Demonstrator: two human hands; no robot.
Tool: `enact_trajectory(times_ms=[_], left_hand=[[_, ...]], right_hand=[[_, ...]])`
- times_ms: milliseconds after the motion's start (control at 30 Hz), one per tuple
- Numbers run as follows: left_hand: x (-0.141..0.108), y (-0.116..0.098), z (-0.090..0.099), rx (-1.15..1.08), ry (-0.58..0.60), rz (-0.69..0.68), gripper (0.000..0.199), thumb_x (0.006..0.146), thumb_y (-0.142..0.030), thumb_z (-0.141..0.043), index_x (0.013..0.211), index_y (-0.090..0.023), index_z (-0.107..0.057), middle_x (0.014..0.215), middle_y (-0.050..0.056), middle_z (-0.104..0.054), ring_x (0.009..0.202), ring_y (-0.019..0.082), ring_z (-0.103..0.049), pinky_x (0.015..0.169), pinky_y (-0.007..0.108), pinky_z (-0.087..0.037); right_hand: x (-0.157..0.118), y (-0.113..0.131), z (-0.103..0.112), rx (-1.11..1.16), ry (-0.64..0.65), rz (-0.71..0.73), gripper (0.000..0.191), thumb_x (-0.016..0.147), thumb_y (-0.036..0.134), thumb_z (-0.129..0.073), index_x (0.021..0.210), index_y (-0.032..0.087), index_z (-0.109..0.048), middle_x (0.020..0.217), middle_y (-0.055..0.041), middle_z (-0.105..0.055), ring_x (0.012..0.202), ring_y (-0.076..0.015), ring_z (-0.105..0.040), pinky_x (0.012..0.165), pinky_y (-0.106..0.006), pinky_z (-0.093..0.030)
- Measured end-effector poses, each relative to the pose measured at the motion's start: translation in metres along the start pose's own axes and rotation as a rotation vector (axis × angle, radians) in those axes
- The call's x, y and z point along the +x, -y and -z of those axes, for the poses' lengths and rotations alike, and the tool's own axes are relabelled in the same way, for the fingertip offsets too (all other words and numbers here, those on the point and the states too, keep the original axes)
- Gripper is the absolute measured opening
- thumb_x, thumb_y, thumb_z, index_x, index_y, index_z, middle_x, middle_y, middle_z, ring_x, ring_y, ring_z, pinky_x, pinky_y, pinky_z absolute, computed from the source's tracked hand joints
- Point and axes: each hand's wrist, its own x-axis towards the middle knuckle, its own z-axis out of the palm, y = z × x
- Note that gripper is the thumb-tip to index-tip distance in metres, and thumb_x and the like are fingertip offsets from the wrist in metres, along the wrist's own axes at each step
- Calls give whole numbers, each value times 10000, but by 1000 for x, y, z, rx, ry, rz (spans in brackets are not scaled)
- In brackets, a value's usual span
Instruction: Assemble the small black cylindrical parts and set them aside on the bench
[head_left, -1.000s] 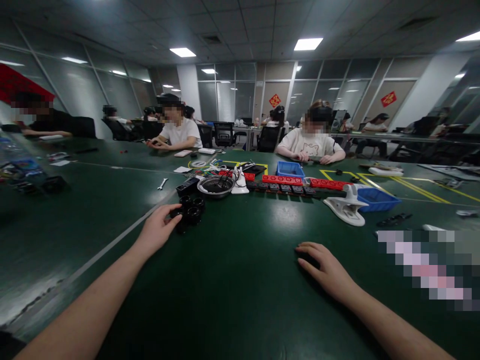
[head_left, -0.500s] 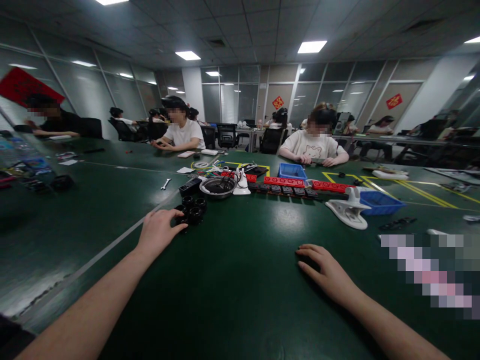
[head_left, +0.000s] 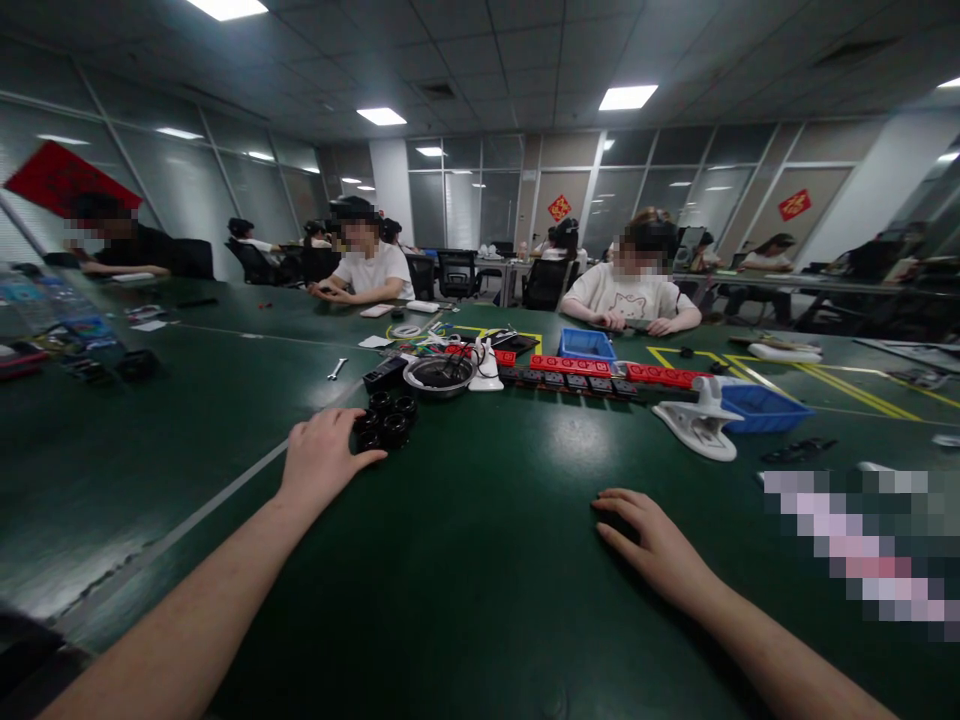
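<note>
My left hand (head_left: 322, 455) rests at the left side of a cluster of several black round parts (head_left: 388, 420), its thumb and fingers spread apart around their near left edge. Whether the fingertips touch the parts is hard to tell. On the green table (head_left: 480, 540) to the right lies my right hand (head_left: 651, 535), fingers loosely curved, thumb apart, nothing in it. Just beyond the black parts are a black box (head_left: 384, 374) and a round metal dish (head_left: 439, 376) with dark cables in it.
A wrench (head_left: 337, 369) lies beyond my left hand. Across the middle stand a white stand (head_left: 486, 366), red strips (head_left: 571, 366), a blue tray (head_left: 586, 345), a white clamp (head_left: 699, 420) and another blue bin (head_left: 765, 408). People sit across the table.
My left hand has shifted slightly, its thumb now reaching a little further right below the black parts. My right hand has stayed in place. The view has moved slightly.
</note>
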Motion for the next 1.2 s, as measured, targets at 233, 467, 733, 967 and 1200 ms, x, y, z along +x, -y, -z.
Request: enact_trajectory(times_ms=[233,467,733,967,1200], left_hand=[[46,-4,15,13,33,-71,432,759,-547,-376,955,-224,-585,991,72,-603,934,270,-516,745,354,-369],[119,-27,-10,103,399,-139,468,597,-566,-552,919,-238,-637,969,90,-636,883,288,-560,674,297,-401],[128,-38,-22,149,472,-149,328,562,-475,-628,695,-181,-682,863,145,-651,809,320,-582,642,325,-410],[117,-100,-18,87,434,-314,329,634,-466,-579,774,-185,-678,824,119,-660,810,283,-578,637,292,-389],[58,-203,11,-105,377,-678,372,673,-508,-542,878,-220,-657,834,71,-660,835,252,-566,673,295,-353]], right_hand=[[0,0,0,5,-7,16,322,780,367,-448,1018,182,-565,1098,-92,-508,1047,-231,-442,908,-399,-353],[-1,0,1,14,-18,26,317,775,347,-459,1011,169,-572,1089,-97,-513,1040,-224,-446,908,-380,-350],[-2,-3,1,33,-17,36,291,769,327,-477,1009,190,-567,1090,-88,-506,1032,-219,-443,908,-381,-348],[-2,-3,3,32,-24,39,270,761,303,-491,998,204,-573,1065,-81,-513,1008,-220,-451,886,-379,-358],[-3,0,4,102,-79,24,248,775,282,-477,983,182,-567,1008,-71,-553,969,-198,-479,872,-351,-369]])
